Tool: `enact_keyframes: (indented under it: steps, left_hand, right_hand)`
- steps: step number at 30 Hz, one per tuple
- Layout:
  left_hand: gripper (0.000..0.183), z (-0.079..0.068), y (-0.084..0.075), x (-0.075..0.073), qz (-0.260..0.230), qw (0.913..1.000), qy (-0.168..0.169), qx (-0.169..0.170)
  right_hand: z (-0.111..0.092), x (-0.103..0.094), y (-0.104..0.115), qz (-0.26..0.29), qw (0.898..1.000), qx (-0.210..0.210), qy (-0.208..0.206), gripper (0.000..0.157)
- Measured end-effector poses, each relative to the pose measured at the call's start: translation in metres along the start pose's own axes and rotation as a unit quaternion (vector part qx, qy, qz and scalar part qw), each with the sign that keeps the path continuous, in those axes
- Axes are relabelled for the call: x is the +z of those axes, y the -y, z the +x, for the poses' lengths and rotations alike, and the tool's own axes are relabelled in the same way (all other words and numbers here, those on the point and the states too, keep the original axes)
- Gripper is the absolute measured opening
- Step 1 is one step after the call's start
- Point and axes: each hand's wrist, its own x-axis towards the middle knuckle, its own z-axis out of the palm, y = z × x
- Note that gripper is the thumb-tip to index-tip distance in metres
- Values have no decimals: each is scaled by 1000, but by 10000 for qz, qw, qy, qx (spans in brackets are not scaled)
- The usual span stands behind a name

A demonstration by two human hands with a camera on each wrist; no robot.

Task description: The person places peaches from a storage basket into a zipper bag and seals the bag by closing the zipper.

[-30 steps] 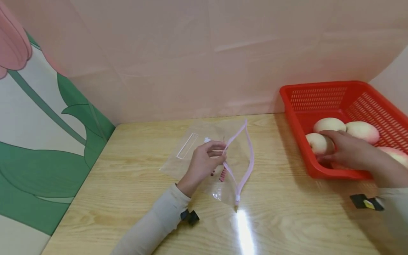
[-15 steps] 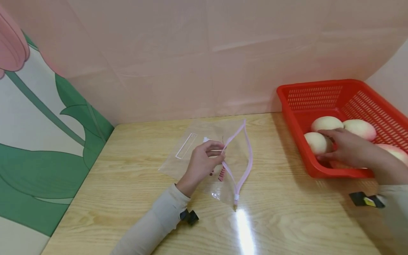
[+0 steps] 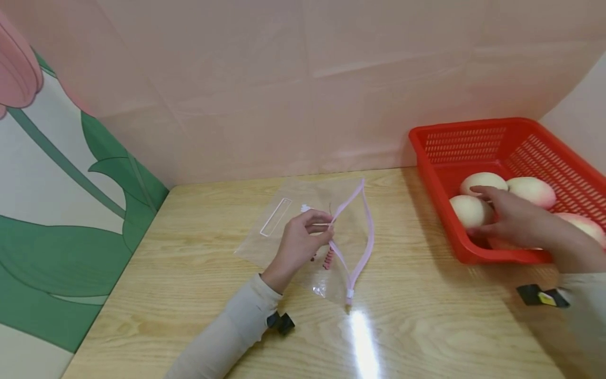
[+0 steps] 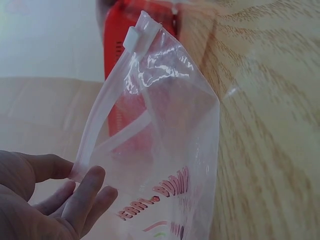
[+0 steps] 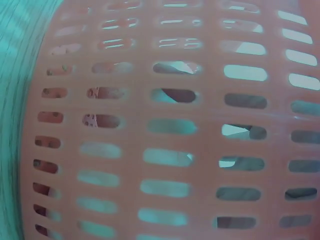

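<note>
My left hand (image 3: 303,245) pinches the lilac zip edge of a clear slider zip bag (image 3: 272,247) between thumb and fingers. The bag lies over the table with its mouth spread towards the basket; in the left wrist view, pink lettering (image 4: 160,197) and a white slider (image 4: 132,39) show on it. Inside the red basket (image 3: 437,208), my right hand (image 3: 513,218) grips the nearest left pale peach (image 3: 468,210), thumb on the near side and fingers over the far side. The right wrist view shows only the slotted basket wall (image 5: 135,142), which mostly hides that hand.
More peaches lie in the basket: one behind (image 3: 484,182), one with a pink-tinged side (image 3: 532,190), and one partly behind the right forearm (image 3: 584,226). The wooden table (image 3: 402,326) meets a pinkish cloth backdrop (image 3: 236,105) at the back.
The head view has shifted slightly. My right hand stays at the same peach in the basket, its fingers moving only a little, and my left hand keeps its pinch on the bag.
</note>
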Motion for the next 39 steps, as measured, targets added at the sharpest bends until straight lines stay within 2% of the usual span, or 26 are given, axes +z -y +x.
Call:
enact_keyframes:
  steps: [7, 14, 19, 20, 23, 32, 39]
  left_hand:
    - [22, -1, -1, 0, 45, 10000, 0, -51]
    - [22, 0, 0, 1, 39, 10000, -14, -41]
    - [21, 0, 1, 1, 77, 10000, -17, -47]
    - [21, 0, 1, 1, 86, 9999, -18, -48]
    - [21, 0, 0, 1, 94, 9999, -18, -57]
    - [21, 0, 0, 1, 121, 9999, -34, -107]
    - [21, 0, 0, 1, 110, 9998, -13, -155]
  right_hand:
    - [-2, -1, 0, -20, 9999, 118, 80, 113]
    - [-7, 0, 6, 169, 9998, -1, 45, 87]
    - [-10, 0, 8, 552, 9984, 123, 51, 95]
    - [-10, 0, 8, 614, 9980, 146, 36, 100]
    - [-8, 0, 9, 579, 9982, 146, 9, 105]
    - [-3, 0, 9, 276, 9991, -161, -292, 88]
    - [-5, -1, 6, 371, 9989, 287, -80, 107]
